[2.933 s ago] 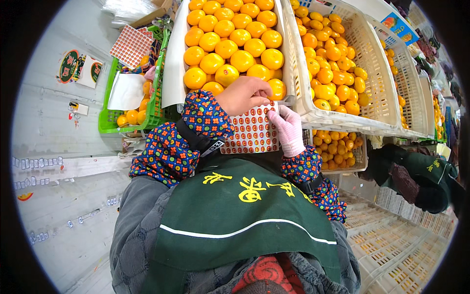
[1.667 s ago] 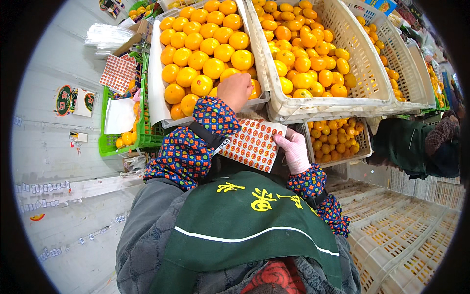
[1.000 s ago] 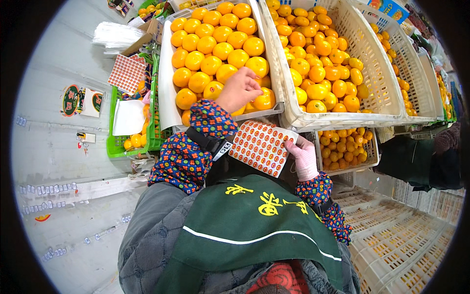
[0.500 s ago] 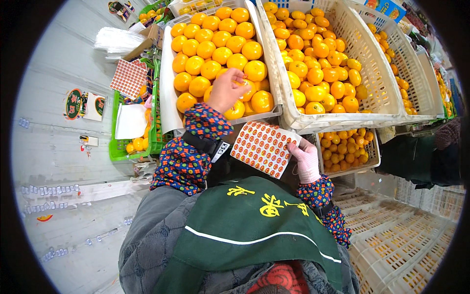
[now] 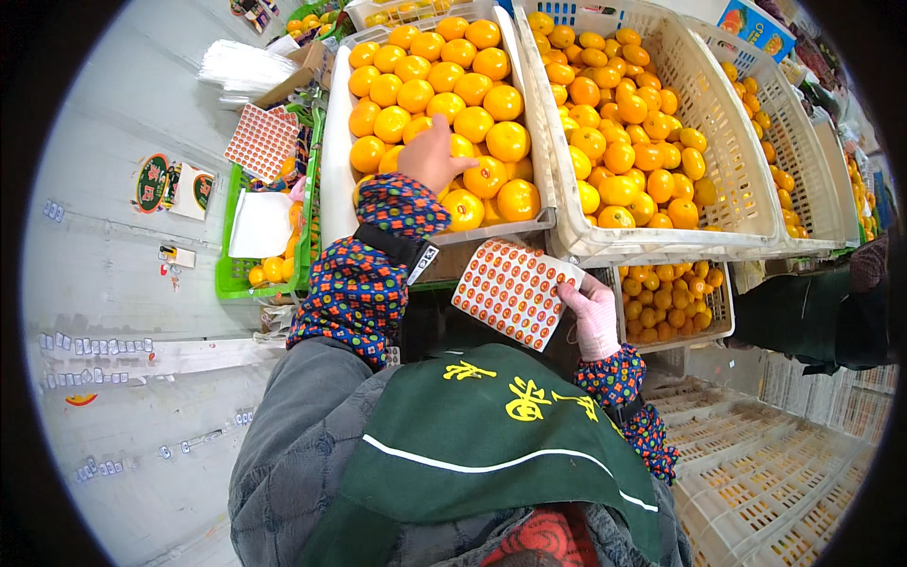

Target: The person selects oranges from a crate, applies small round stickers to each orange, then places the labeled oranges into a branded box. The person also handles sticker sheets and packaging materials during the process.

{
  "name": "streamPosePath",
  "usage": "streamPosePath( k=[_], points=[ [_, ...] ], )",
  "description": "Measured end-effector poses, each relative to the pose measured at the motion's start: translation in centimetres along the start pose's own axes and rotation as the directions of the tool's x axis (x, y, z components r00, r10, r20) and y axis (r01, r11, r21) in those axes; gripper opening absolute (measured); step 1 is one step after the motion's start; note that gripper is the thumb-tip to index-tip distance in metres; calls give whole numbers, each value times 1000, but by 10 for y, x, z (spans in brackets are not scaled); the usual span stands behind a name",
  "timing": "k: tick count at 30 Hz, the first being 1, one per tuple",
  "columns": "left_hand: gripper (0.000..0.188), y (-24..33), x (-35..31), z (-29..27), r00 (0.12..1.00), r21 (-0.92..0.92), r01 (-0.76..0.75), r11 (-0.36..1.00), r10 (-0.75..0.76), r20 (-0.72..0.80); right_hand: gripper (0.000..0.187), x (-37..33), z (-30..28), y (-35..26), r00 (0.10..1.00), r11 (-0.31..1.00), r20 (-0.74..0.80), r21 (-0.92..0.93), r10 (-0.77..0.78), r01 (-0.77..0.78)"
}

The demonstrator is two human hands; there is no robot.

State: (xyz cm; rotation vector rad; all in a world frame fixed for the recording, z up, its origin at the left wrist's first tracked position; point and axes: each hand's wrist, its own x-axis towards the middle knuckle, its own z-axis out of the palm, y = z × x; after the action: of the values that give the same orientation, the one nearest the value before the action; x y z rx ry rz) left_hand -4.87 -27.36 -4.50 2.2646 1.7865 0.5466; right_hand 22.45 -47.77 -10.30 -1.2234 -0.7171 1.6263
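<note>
My left hand (image 5: 433, 159) is over the white-lined crate (image 5: 337, 142) of large oranges, its thumb and forefinger apart and nothing visible between them. Beside its thumb lies an orange (image 5: 487, 180) with a small red oval sticker on top. Nearer to me, another orange (image 5: 463, 210) also bears a small mark. My right hand (image 5: 593, 317) pinches the right edge of a white sheet of stickers (image 5: 515, 293), printed with rows of red and gold ovals. The sheet is held tilted just in front of the crate, above my green apron (image 5: 491, 416).
A big cream basket (image 5: 652, 236) of smaller oranges adjoins on the right; a lower crate (image 5: 673, 293) stands beneath. On the left, a green basket (image 5: 223, 255) holds oranges and a white card, with another sticker sheet (image 5: 262, 142) above. A dark-clothed person (image 5: 794, 317) is at far right.
My left hand's fingers have come off the orange and spread, and a red sticker now shows on that fruit. My right hand still holds the sheet; the whole view has shifted slightly.
</note>
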Motion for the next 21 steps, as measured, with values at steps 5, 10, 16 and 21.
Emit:
streamPosePath(
  k=[5, 10, 16, 21],
  points=[
    [40, -53, 25, -6, 957, -618, 270, 739, -133, 258, 33, 2, 2, 3, 1000, 999, -3, 52, 7, -7],
    [39, -36, 22, 6, 983, -333, 181, 925, -166, 74, 30, 3, 6, 4, 1000, 999, -11, 21, 27, -27],
    [58, -39, 19, -11, 978, 97, -3, 995, 24, -209, 30, 6, 8, 8, 1000, 999, 0, 19, -30, 30],
    [59, -88, 47, -38, 970, -588, 243, 772, -188, 154, 32, 4, 8, 6, 999, 1000, -34, -13, 0, -1]
  ],
)
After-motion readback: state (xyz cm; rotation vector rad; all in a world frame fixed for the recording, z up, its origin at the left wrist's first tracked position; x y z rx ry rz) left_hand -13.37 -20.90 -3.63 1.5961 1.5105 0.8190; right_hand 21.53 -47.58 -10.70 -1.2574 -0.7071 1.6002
